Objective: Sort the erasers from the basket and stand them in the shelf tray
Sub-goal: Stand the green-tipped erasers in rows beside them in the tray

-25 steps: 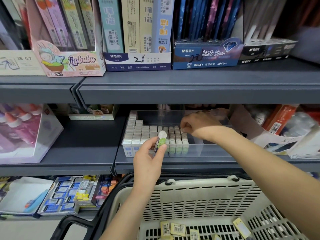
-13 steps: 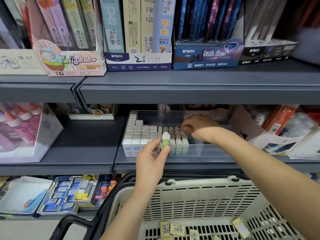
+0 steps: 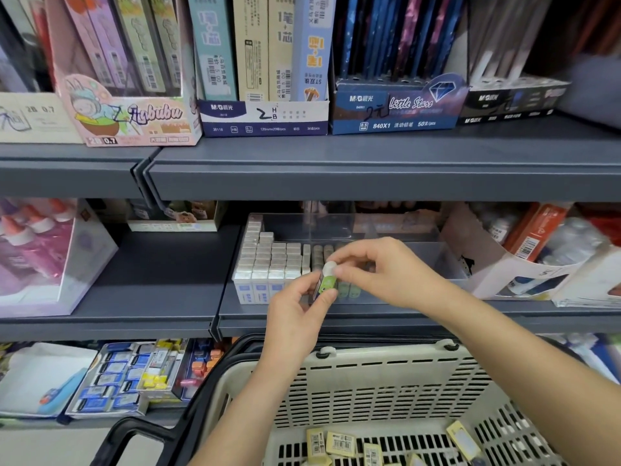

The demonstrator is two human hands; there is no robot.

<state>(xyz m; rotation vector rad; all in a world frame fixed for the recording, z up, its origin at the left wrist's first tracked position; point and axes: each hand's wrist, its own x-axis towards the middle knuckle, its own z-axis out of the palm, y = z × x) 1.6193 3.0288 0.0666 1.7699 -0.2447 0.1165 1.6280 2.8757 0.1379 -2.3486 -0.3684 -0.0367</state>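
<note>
A clear shelf tray sits on the middle shelf, its left part packed with upright white erasers and a few green-sleeved ones. In front of the tray my left hand holds a green-sleeved eraser upright by its lower part. My right hand pinches the white top end of the same eraser. Below, a beige basket holds several yellow-wrapped erasers on its floor.
The grey shelf above overhangs the tray. A pink glue-bottle box stands on the left, and white cartons of goods on the right. The basket's black handle lies at lower left. Blue-wrapped packs fill the bottom shelf.
My right hand has come forward out of the tray to the eraser and now pinches its top. My left hand has kept hold of the eraser, roughly in place.
</note>
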